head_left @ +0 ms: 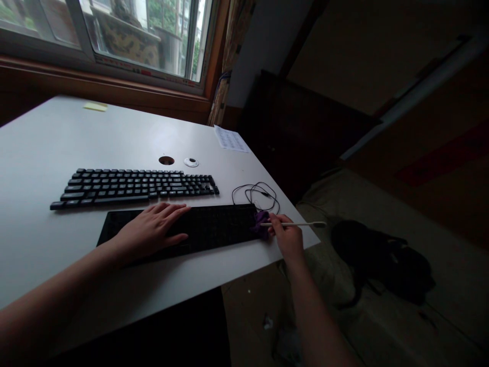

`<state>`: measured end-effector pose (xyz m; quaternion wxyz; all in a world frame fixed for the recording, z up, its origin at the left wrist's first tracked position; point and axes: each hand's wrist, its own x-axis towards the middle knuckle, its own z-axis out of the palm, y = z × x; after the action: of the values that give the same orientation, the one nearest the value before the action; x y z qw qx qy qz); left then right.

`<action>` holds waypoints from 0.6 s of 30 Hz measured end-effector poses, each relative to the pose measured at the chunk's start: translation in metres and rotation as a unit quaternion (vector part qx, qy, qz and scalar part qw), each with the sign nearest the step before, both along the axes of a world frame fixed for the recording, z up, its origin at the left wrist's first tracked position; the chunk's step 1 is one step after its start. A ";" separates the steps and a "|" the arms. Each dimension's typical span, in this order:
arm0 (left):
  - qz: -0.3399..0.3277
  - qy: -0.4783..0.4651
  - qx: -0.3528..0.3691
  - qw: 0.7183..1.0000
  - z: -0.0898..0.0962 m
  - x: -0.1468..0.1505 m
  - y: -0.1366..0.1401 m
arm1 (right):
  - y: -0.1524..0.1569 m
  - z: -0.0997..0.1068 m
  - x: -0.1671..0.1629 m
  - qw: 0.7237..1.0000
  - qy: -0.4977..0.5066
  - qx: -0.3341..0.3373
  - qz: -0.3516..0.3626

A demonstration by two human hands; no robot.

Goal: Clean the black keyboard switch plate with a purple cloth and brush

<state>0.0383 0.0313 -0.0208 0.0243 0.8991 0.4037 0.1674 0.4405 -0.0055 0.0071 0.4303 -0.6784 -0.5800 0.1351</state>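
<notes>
A black keyboard base (217, 224) lies near the front edge of the white desk, its surface dark with no raised keys that I can make out. My left hand (153, 227) rests palm down on its left part, fingers stretched out. At its right end, my right hand (286, 234) is closed on a pale toothbrush (301, 224), whose head points right, past the desk edge. A crumpled purple cloth (260, 225) sits at the handle's other end, against the base and my fingertips. Behind the base, black keycaps (126, 184) stand in keyboard rows.
A thin black cable (263, 189) coils behind the base's right end. Farther back are a round desk hole (166, 160), its white cover ring (191, 162), a printed sheet (231, 139) and yellow sticky notes (95, 106). A black bag (382, 260) lies right of the desk.
</notes>
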 end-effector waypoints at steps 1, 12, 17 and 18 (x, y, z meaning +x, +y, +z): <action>-0.001 -0.002 0.000 1.000 0.000 0.000 0.000 | -0.002 0.000 0.001 1.000 0.000 -0.007 0.003; -0.003 -0.020 0.000 1.000 0.000 0.000 -0.001 | -0.024 0.000 0.003 0.989 0.063 -0.130 0.042; -0.003 -0.010 0.001 1.000 0.001 0.000 -0.001 | -0.021 -0.002 0.005 0.995 -0.038 -0.069 0.067; -0.004 -0.013 0.002 1.000 0.001 0.000 0.000 | -0.020 -0.003 0.005 0.994 -0.065 -0.042 0.076</action>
<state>0.0381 0.0309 -0.0201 0.0283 0.8985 0.3994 0.1797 0.4459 -0.0255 0.0040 0.3515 -0.6575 -0.6499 0.1476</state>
